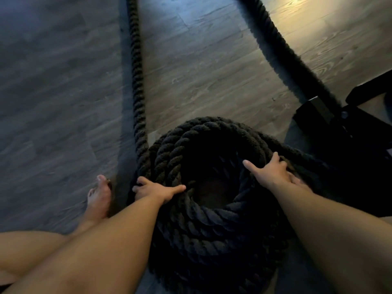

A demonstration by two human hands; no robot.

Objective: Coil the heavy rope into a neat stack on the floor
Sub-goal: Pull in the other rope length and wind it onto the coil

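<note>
Forearms, two, bare: our left forearm [118,230] and right forearm [339,225] reach in from the bottom edge, with a bare thigh [31,251] at lower left.

Item 1. Left hand [157,190]: its fingers [139,184] curl down over the outer side of the coil's left rim, and the thumb lies stretched across the top turn toward the hollow. We hold rope here, in a narrow grasp.

Item 2. Right hand [273,172]: its thumb [248,164] points inward over the hollow, and the fingers fold over a strand at the right rim. Their tips are partly hidden behind that strand. We grip rope here too.

Item 3. Heavy rope [212,230]: black, thick, three-strand twist. Most of it sits as a round coil [180,149] of several stacked turns on the floor, directly between our arms, with a dark hollow at centre.

Item 4. Free run, left [135,60]: leaves the coil's left edge and lies straight along the floor to the top of view.

Item 5. Free run, right [275,39]: crosses diagonally from top centre down to the metal frame.

Item 6. Black metal frame [339,128]: just beside the coil, at right.

Item 7. Bare foot [99,198]: flat on the floor, near the left hand.

Item 8. Floor [63,81]: grey wood-grain planks, with a warm light patch at top right.
</note>
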